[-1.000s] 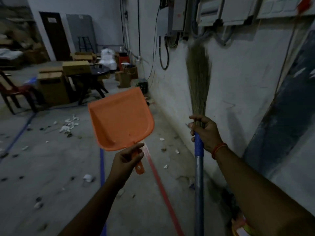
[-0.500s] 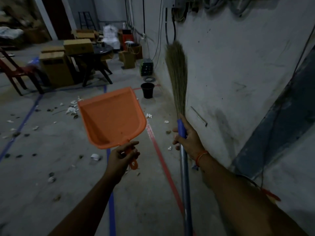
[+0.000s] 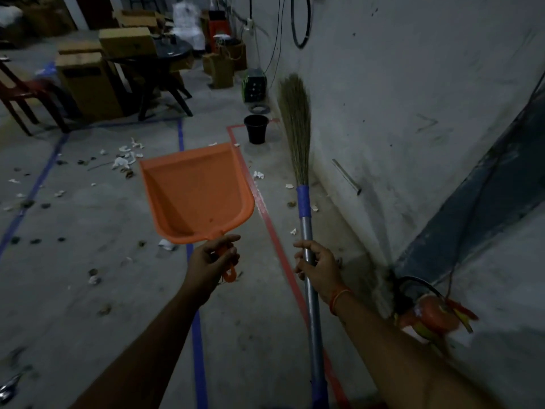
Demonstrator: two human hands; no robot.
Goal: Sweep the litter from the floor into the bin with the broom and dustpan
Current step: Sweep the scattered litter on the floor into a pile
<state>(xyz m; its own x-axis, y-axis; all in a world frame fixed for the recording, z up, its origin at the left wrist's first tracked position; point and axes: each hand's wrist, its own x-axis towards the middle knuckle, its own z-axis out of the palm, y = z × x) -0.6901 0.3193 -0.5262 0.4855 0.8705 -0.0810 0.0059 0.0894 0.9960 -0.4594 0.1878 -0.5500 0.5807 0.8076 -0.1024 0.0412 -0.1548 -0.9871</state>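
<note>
Storeroom or warehouse: bare concrete floor (image 3: 88, 320), stacked cardboard boxes (image 3: 88, 84), wall cables (image 3: 300, 22), floor tape (image 3: 197, 335).

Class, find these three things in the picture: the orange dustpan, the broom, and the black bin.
orange dustpan (image 3: 196, 196), head view, on the pan's inner floor.
broom (image 3: 295, 119), head view, on the bristles.
black bin (image 3: 256, 129), head view, on its outer wall.

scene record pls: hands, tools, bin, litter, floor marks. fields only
left hand: grips dustpan handle
dustpan: orange, held up off the floor, looks empty
right hand: grips broom shaft
broom: bristles up, blue band below them
bin: black, by the wall, ahead
litter: white scraps and dark bits spread on the floor, unswept
floor marks: red tape line, blue tape line
</note>
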